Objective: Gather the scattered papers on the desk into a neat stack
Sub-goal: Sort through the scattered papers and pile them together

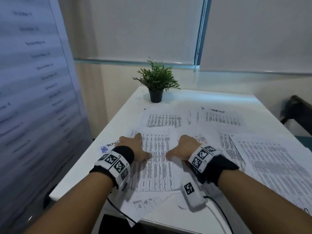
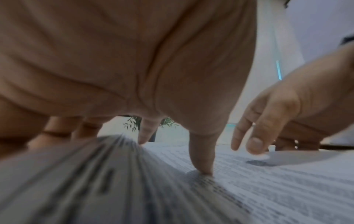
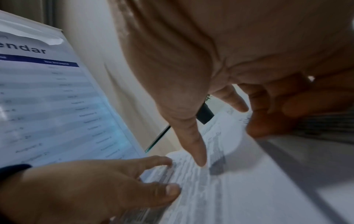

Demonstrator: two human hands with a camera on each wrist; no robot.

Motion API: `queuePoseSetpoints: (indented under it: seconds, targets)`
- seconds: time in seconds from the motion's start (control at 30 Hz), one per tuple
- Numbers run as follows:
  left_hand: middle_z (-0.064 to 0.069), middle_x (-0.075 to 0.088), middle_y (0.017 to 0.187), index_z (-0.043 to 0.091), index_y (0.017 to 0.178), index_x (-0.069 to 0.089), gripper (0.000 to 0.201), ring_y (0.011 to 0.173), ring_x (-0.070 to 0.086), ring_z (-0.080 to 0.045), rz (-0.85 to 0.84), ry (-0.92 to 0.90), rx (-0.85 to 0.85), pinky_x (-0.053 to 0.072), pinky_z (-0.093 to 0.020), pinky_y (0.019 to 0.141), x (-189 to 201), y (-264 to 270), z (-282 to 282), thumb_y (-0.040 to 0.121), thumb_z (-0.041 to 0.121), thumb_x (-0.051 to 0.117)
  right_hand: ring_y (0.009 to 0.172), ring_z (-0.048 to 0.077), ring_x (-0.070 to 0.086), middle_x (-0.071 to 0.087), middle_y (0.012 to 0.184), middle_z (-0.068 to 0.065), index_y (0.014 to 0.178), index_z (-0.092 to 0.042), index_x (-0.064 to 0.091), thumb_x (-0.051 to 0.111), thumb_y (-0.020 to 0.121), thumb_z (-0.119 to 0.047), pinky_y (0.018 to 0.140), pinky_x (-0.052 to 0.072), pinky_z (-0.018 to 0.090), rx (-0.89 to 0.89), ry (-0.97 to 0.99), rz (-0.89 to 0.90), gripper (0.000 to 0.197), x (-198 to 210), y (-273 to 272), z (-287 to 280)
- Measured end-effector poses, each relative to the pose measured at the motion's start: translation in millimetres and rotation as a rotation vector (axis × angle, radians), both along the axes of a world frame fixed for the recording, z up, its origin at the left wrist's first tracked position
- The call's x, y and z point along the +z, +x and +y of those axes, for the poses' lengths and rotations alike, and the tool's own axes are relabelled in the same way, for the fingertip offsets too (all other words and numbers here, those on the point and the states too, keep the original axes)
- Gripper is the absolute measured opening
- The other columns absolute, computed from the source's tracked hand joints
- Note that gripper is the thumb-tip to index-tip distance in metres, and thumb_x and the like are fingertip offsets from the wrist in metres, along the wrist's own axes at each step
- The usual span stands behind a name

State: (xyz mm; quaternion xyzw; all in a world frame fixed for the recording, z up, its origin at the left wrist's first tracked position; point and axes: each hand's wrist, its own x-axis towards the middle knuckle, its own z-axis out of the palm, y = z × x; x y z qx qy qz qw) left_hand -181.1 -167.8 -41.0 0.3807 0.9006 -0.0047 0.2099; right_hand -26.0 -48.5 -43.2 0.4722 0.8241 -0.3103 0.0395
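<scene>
Several printed sheets lie scattered and overlapping on the white desk (image 1: 185, 98). A table-filled central sheet (image 1: 157, 166) lies between my hands. My left hand (image 1: 136, 147) rests on its left edge with fingers spread, and the thumb (image 2: 203, 165) presses the paper (image 2: 268, 189). My right hand (image 1: 185, 147) sits at its right edge, thumb (image 3: 198, 151) pointing down onto the print, fingers extended. Neither hand holds a sheet. Other sheets lie far centre (image 1: 163, 120), far right (image 1: 222, 118), at right (image 1: 273, 166) and near the front edge (image 1: 148, 203).
A small potted plant (image 1: 156, 85) stands at the desk's far edge. A tall calendar banner (image 1: 33, 98) stands close on the left. A dark chair (image 1: 298, 112) is at the right. Cables (image 1: 219, 210) trail from both wrists over the near edge.
</scene>
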Motion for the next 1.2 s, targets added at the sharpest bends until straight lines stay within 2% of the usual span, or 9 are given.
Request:
queuePoseSetpoints:
  seconds: [0.17,0.37,0.47,0.53,0.67,0.73,0.87,1.0,1.2]
  targets:
    - [-0.018,0.057,0.141,0.029,0.163,0.008,0.104,0.111,0.064,-0.035,-0.158,0.289,0.066,0.056,-0.038,0.091,8,-15,-4,0.083,0.015,0.073,0.054,0.016,0.054,0.055,0.062,0.002,0.068,-0.012,0.053,0.079,0.077,-0.017,0.049,0.039,0.019,-0.068,-0.072,0.042,0.029,-1,11,15]
    - [-0.010,0.066,0.118,0.038,0.160,0.026,0.098,0.097,0.063,-0.023,-0.160,0.711,0.094,0.050,-0.028,0.076,43,-27,4,0.082,0.002,0.073,0.053,0.015,0.050,0.057,0.067,0.000,0.074,-0.014,0.055,0.070,0.087,-0.037,0.053,0.037,0.024,-0.076,-0.179,0.078,0.030,11,25,25]
    - [-0.005,0.074,0.105,0.032,0.146,0.053,0.076,0.084,0.071,-0.021,-0.216,0.871,0.062,0.052,-0.025,0.063,72,-26,13,0.080,0.004,0.077,0.053,0.022,0.061,0.068,0.082,0.016,0.110,0.006,0.064,0.074,0.091,-0.023,0.049,0.048,0.028,-0.239,-0.496,0.515,0.036,17,40,32]
    - [-0.005,0.078,0.100,0.024,0.128,0.069,0.050,0.087,0.076,-0.026,-0.323,0.993,0.036,0.061,-0.036,0.073,91,-18,19,0.084,0.002,0.076,0.066,0.026,0.069,0.071,0.093,0.020,0.122,0.010,0.060,0.075,0.091,-0.012,0.056,0.056,0.033,-0.309,-0.547,0.776,0.041,26,55,39]
    - [-0.013,0.079,0.104,0.003,0.119,0.074,0.031,0.096,0.077,-0.034,-0.620,1.161,-0.014,0.063,-0.045,0.084,118,10,39,0.089,-0.006,0.071,0.115,0.039,0.069,0.073,0.125,0.018,0.130,-0.005,0.064,0.081,0.084,-0.020,0.086,0.062,0.051,-0.341,-0.473,1.092,0.051,53,90,57]
    - [-0.017,0.079,0.107,-0.001,0.115,0.074,0.027,0.097,0.077,-0.034,-0.752,1.195,-0.057,0.061,-0.047,0.089,122,24,51,0.089,-0.006,0.071,0.120,0.040,0.067,0.071,0.130,0.019,0.130,-0.008,0.065,0.089,0.067,-0.030,0.090,0.060,0.056,-0.365,-0.434,1.164,0.071,63,110,63]
    - [-0.025,0.075,0.112,-0.007,0.116,0.070,0.043,0.092,0.072,-0.034,-0.892,1.198,-0.071,0.058,-0.045,0.086,117,62,82,0.078,0.005,0.084,0.098,0.028,0.074,0.078,0.113,0.014,0.112,-0.007,0.072,0.069,0.093,-0.006,0.071,0.064,0.038,-0.409,-0.340,1.246,0.020,70,163,80]
    - [-0.023,0.074,0.112,0.001,0.124,0.057,0.045,0.095,0.072,-0.031,-1.005,0.977,-0.074,0.058,-0.031,0.067,98,102,104,0.085,0.002,0.080,0.119,0.039,0.068,0.071,0.127,0.022,0.131,0.003,0.064,0.061,0.096,0.003,0.106,0.051,0.054,-0.502,-0.232,1.161,0.035,59,231,107]
    - [-0.009,0.074,0.099,0.021,0.113,0.067,0.027,0.082,0.070,-0.022,-0.476,0.416,-0.335,0.055,-0.030,0.067,58,118,114,0.091,0.032,0.077,0.084,0.018,0.075,0.079,0.102,0.008,0.120,-0.003,0.071,0.069,0.096,-0.007,0.082,0.060,0.031,-0.691,-0.003,0.557,0.024,30,329,126]
